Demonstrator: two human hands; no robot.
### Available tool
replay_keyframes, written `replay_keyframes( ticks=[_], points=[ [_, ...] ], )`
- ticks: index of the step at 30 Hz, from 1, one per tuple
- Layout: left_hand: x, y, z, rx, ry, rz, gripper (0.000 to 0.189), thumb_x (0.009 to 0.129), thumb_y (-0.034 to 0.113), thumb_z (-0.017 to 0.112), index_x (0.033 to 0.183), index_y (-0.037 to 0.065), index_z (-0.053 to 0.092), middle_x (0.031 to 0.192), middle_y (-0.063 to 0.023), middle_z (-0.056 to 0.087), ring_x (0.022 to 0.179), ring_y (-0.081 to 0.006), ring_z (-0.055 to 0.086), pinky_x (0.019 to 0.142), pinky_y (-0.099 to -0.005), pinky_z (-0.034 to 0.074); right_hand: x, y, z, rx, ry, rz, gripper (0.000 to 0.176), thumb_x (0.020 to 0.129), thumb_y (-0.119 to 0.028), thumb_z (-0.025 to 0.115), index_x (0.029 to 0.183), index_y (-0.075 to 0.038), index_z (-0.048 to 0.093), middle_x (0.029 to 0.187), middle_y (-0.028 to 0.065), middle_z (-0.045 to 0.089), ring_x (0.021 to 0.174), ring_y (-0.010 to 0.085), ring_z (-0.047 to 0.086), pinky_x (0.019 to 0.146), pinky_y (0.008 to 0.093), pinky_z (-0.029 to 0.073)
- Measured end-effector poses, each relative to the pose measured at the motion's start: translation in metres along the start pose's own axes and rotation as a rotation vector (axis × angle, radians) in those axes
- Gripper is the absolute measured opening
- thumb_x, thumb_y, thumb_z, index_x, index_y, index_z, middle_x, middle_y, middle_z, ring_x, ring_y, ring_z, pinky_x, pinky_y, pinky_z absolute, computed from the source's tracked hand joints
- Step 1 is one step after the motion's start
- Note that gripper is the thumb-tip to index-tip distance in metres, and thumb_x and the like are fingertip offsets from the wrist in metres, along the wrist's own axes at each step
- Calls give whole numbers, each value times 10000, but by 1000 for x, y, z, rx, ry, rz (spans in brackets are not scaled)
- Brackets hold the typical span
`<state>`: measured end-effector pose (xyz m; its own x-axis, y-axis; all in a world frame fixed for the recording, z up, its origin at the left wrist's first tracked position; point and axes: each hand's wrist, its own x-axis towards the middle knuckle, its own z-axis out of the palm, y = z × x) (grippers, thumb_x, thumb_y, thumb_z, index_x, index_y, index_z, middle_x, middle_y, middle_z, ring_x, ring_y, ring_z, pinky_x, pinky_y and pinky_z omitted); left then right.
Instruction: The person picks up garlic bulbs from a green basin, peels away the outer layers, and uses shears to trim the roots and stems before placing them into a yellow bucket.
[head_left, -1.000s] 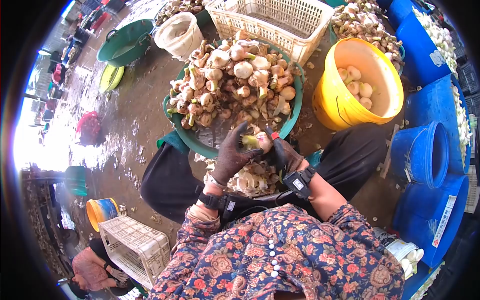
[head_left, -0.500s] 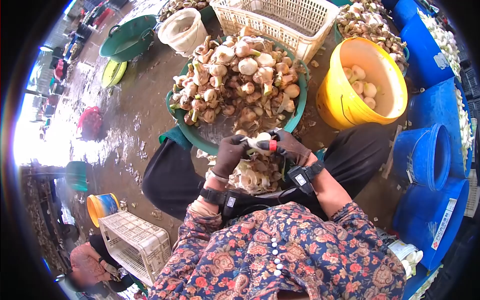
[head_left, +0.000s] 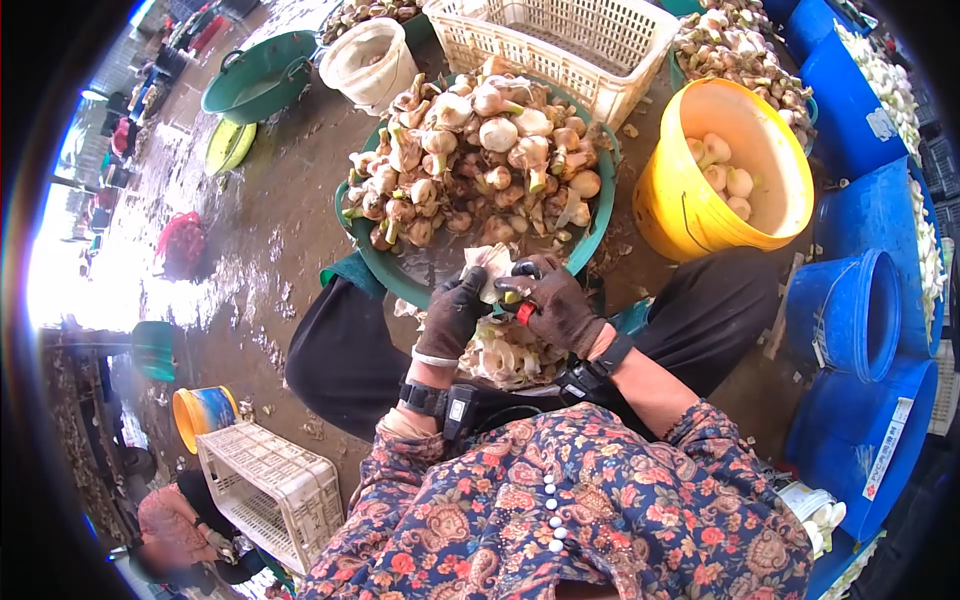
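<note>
My left hand [head_left: 452,318], in a dark brown glove, is closed on a garlic bulb [head_left: 488,265] with pale papery skin standing up from it. Close against it, my gloved right hand [head_left: 556,308] has bent fingers at the bulb's side. A red band or small tool part [head_left: 525,313] shows at these fingers; what else they hold is hidden. Just beyond both hands, the green tub [head_left: 372,268] holds a heap of unpeeled garlic bulbs [head_left: 436,142]. Below the hands lies a pile of pale garlic peelings [head_left: 505,356].
On the right stand a yellow bucket [head_left: 655,190] with several peeled bulbs and a blue bucket [head_left: 835,312]. Cream crates [head_left: 612,98] stand beyond the tub and at lower left. Larger blue containers [head_left: 850,110] line the right side. Another person [head_left: 175,520] sits at lower left.
Both hands have shifted slightly, and the right hand has turned so its back shows more. Loosened skin now stands up from the bulb, where its white side showed before.
</note>
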<state>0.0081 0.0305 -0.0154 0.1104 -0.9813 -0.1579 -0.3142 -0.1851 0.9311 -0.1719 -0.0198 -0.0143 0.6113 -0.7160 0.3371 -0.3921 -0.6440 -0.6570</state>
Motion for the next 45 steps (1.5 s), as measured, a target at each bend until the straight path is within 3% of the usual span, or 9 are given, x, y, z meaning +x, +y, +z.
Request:
replay_keyframes(
  ticks=[8, 13, 16, 20, 25, 33, 38, 40, 45],
  points=[
    [-21, -7, -16, -505, -211, -24, 234, 865, 208, 594, 977, 3, 609, 885, -33, 628, 823, -116, 584, 761, -247, 454, 1, 34, 12, 1384, 364, 1087, 247, 802, -281, 676, 666, -108, 563, 553, -26, 473, 478, 62, 436, 442, 227, 343],
    [-30, 23, -22, 231, -776, -181, 252, 820, 225, 600, 942, 6, 627, 881, -100, 657, 806, -233, 615, 752, -308, 464, -29, 68, 14, 365, 120, 463, 493, 818, -76, 605, 1286, -150, 470, 745, -5, 597, 592, 108, 501, 543, 201, 397],
    [-25, -11, -20, 762, -841, -121, 390, 771, 384, 636, 922, 25, 645, 895, -147, 650, 829, -306, 615, 745, -357, 469, -16, 76, 18, 1557, 219, 1159, 372, 852, -248, 587, 1196, -126, 514, 891, 20, 614, 632, 110, 511, 530, 200, 394],
    [-1, -24, -22, 796, -535, -177, 504, 693, 499, 668, 874, 28, 663, 790, -164, 650, 766, -322, 627, 696, -403, 482, -11, 72, 4, 1665, 215, 1189, 394, 862, -367, 547, 1163, -116, 514, 1002, 38, 588, 693, 123, 506, 540, 233, 396],
    [59, -91, -16, 822, -53, -199, 456, 733, 494, 624, 875, 63, 667, 804, -172, 648, 794, -312, 631, 709, -406, 481, 17, 53, -70, 2360, 245, 340, 624, 856, -518, 460, 1220, -11, 451, 944, 56, 547, 759, 164, 483, 607, 296, 406],
    [80, -83, 12, 851, -341, -317, 361, 740, 388, 602, 987, 128, 650, 1011, -165, 626, 958, -316, 596, 801, -390, 473, -5, 59, 11, 1040, -12, 1204, 564, 799, -580, 548, 1028, -65, 557, 772, 71, 603, 664, 159, 590, 547, 276, 483],
    [55, 5, 13, 697, -407, -16, 485, 718, 311, 713, 1112, 61, 582, 967, -166, 639, 889, -268, 626, 765, -349, 483, -6, 59, 36, 1253, -95, 1116, 493, 865, -486, 500, 1057, -36, 563, 806, 69, 615, 678, 162, 597, 570, 288, 499],
    [44, 3, 18, -180, -193, 66, 551, 725, 170, 724, 1202, 11, 498, 1058, -126, 607, 959, -198, 594, 816, -316, 471, -4, 49, 24, 1713, -11, 1188, 419, 920, -409, 423, 1034, -39, 585, 823, 74, 636, 693, 171, 618, 586, 310, 511],
    [37, 0, 22, -195, -122, -74, 588, 728, 73, 684, 1243, -22, 418, 1092, -96, 557, 976, -170, 557, 848, -300, 460, -7, 46, 29, 1169, -226, 1032, 446, 922, -437, 401, 892, -46, 614, 704, 92, 643, 629, 238, 628, 557, 336, 500]
  ],
)
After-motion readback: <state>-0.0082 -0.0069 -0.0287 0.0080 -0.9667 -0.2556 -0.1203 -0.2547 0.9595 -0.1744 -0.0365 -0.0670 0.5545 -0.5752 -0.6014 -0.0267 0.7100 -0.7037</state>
